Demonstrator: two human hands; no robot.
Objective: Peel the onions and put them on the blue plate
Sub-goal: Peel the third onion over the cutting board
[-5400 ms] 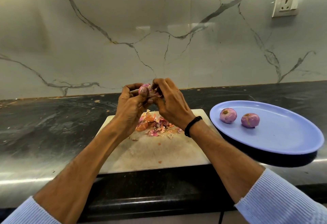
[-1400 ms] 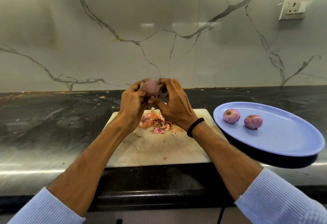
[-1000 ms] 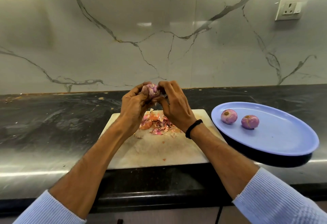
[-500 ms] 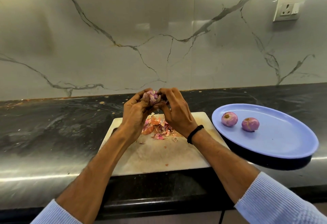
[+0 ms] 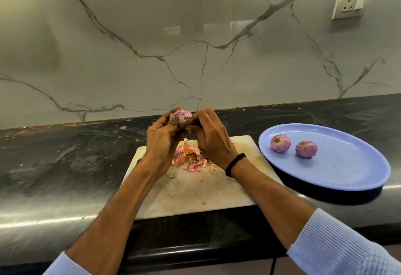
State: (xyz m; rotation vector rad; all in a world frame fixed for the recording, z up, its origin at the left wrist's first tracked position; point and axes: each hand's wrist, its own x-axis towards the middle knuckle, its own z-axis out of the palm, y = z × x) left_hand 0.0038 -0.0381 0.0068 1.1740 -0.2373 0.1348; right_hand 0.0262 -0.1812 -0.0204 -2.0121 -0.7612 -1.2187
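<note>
Both hands are raised together above the far edge of the cutting board. The left hand cups the onion with curled fingers, and the right hand pinches its skin. Peels lie on the board beneath them. Right of the board, two peeled onions sit on the blue plate.
</note>
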